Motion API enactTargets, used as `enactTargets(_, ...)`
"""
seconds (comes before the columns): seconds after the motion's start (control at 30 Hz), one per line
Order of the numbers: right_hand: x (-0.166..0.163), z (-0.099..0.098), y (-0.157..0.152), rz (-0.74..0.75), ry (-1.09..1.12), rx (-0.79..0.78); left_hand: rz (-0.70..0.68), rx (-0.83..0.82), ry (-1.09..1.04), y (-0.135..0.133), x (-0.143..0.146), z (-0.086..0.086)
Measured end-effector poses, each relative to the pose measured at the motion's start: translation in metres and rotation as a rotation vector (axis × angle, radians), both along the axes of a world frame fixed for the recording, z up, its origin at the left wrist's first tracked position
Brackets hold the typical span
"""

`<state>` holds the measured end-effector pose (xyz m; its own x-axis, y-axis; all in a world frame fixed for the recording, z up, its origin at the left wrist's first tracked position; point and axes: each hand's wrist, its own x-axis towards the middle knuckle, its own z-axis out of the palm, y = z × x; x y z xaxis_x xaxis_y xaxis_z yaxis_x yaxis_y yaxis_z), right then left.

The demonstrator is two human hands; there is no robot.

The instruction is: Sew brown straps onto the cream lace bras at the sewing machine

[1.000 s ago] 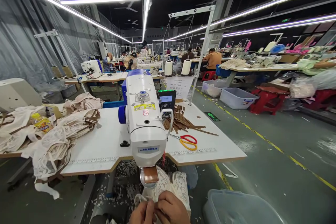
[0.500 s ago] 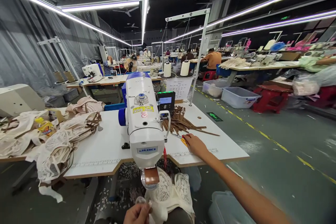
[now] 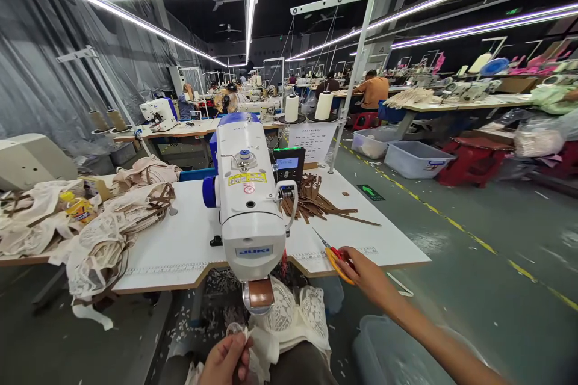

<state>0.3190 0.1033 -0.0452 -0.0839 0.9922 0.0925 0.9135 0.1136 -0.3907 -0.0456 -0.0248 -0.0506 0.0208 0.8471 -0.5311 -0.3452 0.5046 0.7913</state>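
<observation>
My right hand (image 3: 366,277) is closed around the red and yellow handles of a pair of scissors (image 3: 332,251), lifted just above the front edge of the white sewing table (image 3: 180,246). Low in view, my left hand (image 3: 227,358) pinches a piece of cream lace fabric (image 3: 289,322) that lies on my lap under the head of the white sewing machine (image 3: 248,204). Behind the scissors, a heap of brown straps (image 3: 316,204) lies on the table.
A pile of cream lace garments (image 3: 90,222) covers the table's left side. A control panel (image 3: 288,163) and thread cones (image 3: 323,106) stand behind the machine. A clear plastic bin (image 3: 397,355) sits at my lower right. Other workers sit at distant tables.
My right hand left the fabric, reached to the scissors on the table, gripped them and drew them back toward me. My left hand kept hold of the lace.
</observation>
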Motion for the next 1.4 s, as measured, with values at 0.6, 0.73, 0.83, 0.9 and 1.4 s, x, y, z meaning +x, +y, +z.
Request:
enactTargets(0.6, -0.109, 0.029, -0.143, 0.490, 0.230, -0.134, -0.055, 0.045, -0.071, -0.012, 0.008, 0.024)
enactTargets(0.73, -0.118, 0.025, -0.135, 0.519, 0.212, -0.159, -0.136, 0.084, 0.046, -0.015, 0.005, 0.022)
enactTargets(0.83, -0.120, 0.024, -0.132, 0.569, 0.216, -0.178, -0.181, 0.096, 0.128, -0.014, 0.003, 0.020)
enactTargets(0.9, -0.118, 0.023, -0.133, 0.592, 0.221, -0.195, -0.180, 0.086, 0.114, -0.014, 0.002, 0.019)
enactTargets(1.4, -0.120, 0.011, -0.143, 0.495, 0.467, -0.287, -0.030, 0.010, -0.025, -0.017, -0.010, 0.015)
